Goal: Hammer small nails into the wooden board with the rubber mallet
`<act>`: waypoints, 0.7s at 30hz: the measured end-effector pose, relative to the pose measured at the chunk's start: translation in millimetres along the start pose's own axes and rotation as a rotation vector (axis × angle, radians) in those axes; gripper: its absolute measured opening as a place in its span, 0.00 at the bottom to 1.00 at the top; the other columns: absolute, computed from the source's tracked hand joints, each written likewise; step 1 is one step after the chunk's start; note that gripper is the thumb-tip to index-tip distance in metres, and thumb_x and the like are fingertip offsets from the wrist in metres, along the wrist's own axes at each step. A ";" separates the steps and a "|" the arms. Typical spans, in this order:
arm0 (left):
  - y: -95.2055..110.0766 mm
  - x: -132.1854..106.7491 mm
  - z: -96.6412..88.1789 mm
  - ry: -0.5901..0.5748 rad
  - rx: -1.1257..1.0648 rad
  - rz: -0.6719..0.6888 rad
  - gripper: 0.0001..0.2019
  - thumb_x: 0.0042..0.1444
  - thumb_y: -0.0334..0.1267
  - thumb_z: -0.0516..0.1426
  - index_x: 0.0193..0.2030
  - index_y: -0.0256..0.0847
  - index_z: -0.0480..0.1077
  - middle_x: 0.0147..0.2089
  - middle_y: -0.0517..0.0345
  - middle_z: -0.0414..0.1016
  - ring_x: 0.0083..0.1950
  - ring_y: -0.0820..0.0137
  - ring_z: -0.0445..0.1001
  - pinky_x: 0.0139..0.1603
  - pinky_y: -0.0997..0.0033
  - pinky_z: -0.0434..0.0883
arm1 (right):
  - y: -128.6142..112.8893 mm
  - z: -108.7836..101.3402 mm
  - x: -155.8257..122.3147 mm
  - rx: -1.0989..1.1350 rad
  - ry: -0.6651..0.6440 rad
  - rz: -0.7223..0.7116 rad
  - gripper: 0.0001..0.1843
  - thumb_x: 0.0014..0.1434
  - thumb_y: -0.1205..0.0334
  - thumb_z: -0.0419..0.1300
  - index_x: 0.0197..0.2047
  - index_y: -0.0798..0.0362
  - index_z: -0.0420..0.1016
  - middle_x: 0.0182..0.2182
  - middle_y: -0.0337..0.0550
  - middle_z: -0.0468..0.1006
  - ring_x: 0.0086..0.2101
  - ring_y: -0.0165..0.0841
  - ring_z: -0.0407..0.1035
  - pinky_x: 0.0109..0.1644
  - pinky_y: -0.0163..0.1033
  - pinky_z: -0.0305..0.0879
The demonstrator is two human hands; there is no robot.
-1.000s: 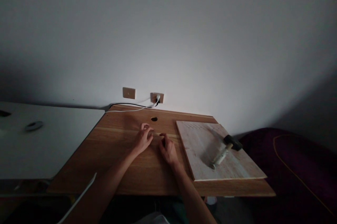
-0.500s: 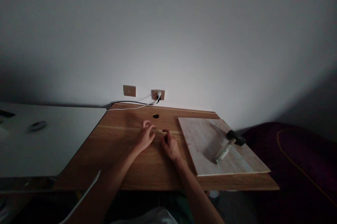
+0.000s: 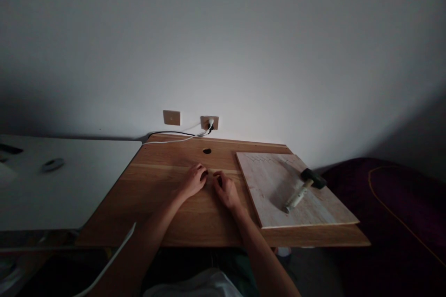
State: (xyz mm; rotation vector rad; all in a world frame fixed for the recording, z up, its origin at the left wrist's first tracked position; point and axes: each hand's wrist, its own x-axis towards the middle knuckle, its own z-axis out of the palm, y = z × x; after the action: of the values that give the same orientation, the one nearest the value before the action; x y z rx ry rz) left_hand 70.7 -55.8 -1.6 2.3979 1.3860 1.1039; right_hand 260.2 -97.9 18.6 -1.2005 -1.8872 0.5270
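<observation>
My left hand [image 3: 195, 181] rests on the wooden tabletop [image 3: 149, 204], its fingers loosely curled with a dark gap between thumb and forefinger. Facing it a short way to the right is my right hand [image 3: 226, 191], also curled, thumb and forefinger apart. Nothing shows in either hand, though the palms are in shadow. To the right of my right hand, a pale wood-grained board [image 3: 258, 194] lies on the tabletop. A mallet with a black head [image 3: 312, 178] and a light, worn handle [image 3: 298, 198] lies across the board.
Beyond my hands, the tabletop has a dark round hole [image 3: 207, 151]. White and black cables run to a wall socket [image 3: 209, 122], beside a blank plate [image 3: 172, 117]. A white table [image 3: 80, 181] adjoins at left, bearing a roundish item [image 3: 53, 165]. A dark purple covered mass [image 3: 379, 194] stands right.
My left hand's fingers have curled inward, narrowing the gap to its thumb. The right hand stays nearly as it was. The view has shifted slightly.
</observation>
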 end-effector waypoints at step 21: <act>3.3 0.8 -4.6 -0.072 0.027 -0.024 0.06 0.62 0.27 0.58 0.42 0.41 0.75 0.46 0.51 0.74 0.50 0.60 0.74 0.56 0.58 0.74 | 3.2 0.9 -0.3 -0.016 -0.020 0.002 0.10 0.69 0.62 0.53 0.47 0.50 0.75 0.38 0.46 0.86 0.37 0.38 0.80 0.42 0.37 0.70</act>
State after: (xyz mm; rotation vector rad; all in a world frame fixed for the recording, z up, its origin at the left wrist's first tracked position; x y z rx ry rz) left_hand 70.1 -58.0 3.7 2.4073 1.4116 0.9891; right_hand 261.3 -96.6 15.7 -1.2110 -1.9111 0.5279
